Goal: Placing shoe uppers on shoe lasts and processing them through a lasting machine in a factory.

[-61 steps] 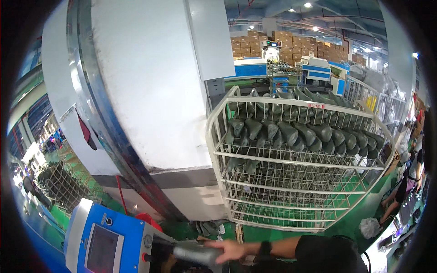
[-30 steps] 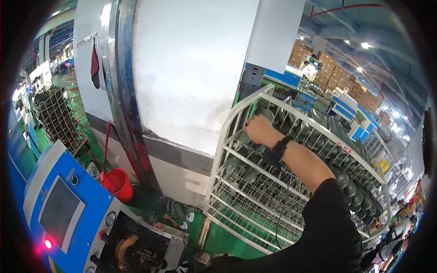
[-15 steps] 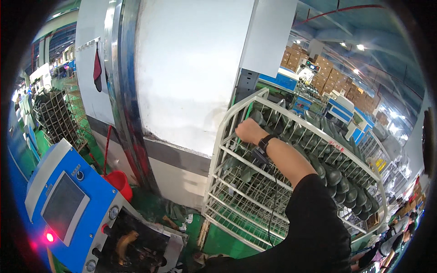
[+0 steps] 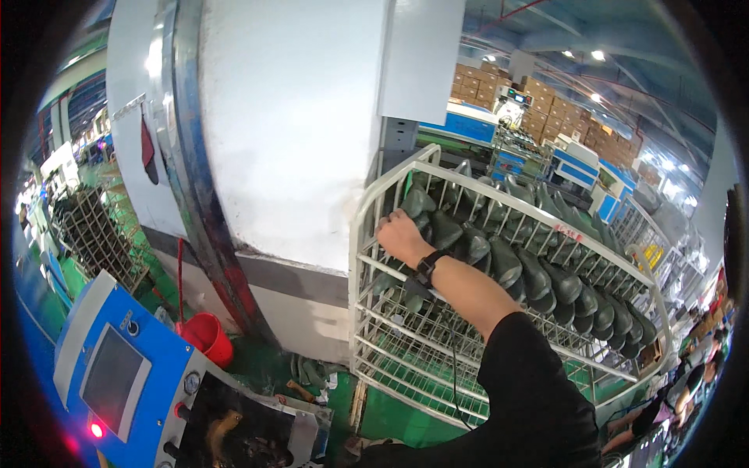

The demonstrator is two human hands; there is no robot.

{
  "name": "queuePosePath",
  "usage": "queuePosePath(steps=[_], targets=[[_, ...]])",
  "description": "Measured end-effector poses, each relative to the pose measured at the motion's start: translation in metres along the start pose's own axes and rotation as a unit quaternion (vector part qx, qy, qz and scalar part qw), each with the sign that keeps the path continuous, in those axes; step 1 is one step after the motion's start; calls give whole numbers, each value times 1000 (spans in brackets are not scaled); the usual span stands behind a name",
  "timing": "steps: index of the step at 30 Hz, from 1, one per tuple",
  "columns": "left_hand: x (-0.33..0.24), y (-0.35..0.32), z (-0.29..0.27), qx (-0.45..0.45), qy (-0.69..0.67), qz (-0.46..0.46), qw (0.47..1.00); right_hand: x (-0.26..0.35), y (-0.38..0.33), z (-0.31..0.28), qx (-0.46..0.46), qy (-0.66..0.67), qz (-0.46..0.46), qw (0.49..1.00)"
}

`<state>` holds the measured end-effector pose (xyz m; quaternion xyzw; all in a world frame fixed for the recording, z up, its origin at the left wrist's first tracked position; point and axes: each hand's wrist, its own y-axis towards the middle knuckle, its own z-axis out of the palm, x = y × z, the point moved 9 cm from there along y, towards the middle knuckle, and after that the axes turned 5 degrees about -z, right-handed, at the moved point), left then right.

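My right hand reaches out over the left end of a white wire rack, with a dark band on its wrist. Its fingers are curled closed, and what they hold, if anything, is hidden. Just beyond the fingertips is a dark green boot-shaped piece, at the end of the rack's upper tier. More such pieces lie close together in rows along that tier, rounded ends toward me. My left hand is out of view.
A blue machine with a screen and a lit red light stands at the lower left. Behind it are a red bucket and a metal-edged pillar. A white panel rises behind the rack. Other people are at the far right.
The view has shifted, and the rack now shows more of its rows. My right hand stays at the rack's left end, slightly lower against it, fingers still curled.
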<state>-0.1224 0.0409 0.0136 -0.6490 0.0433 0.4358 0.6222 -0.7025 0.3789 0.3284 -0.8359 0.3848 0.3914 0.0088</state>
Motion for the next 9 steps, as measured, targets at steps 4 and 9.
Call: queuePosePath(steps=[4, 9], targets=[[-19, 0, 12, -22, 48, 26, 998, 2, -12, -18, -79, 59, 8, 995], [-6, 13, -11, -43, 53, 21, 997, 29, -19, -59, 33, 270, 55, 961]])
